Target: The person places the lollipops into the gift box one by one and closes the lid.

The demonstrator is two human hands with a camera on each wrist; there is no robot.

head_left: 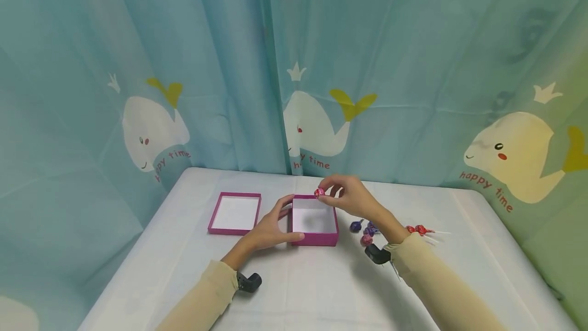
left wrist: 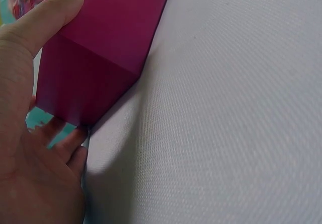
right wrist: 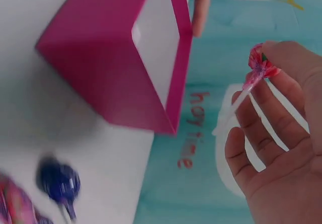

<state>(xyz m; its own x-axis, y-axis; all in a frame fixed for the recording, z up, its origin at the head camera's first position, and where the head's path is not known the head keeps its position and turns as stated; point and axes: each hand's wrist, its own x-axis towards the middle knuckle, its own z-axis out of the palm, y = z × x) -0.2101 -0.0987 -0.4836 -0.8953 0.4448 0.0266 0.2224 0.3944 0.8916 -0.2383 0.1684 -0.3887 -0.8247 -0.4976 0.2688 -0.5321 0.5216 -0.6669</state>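
An uncovered magenta box (head_left: 317, 239) with a white inside stands on the table. My left hand (head_left: 268, 229) holds it at its left side; in the left wrist view the thumb (left wrist: 63, 10) lies on one wall and the fingers are round the far side. Over the box's back right part, my right hand (head_left: 351, 197) pinches a red-pink wrapped lollipop (head_left: 319, 193) by its head between thumb and fingers. In the right wrist view its white stick (right wrist: 234, 108) points away from the thumb, across the other fingers.
Left of the box lies its magenta-rimmed lid (head_left: 235, 213), white side up. To the right are a blue lollipop (head_left: 356, 226), a purple lollipop (head_left: 370, 229) and a pink lollipop (head_left: 366, 239). Red lollipops (head_left: 420, 230) lie farther right, beyond my right forearm. A curtain (head_left: 239, 116) hangs behind the table.
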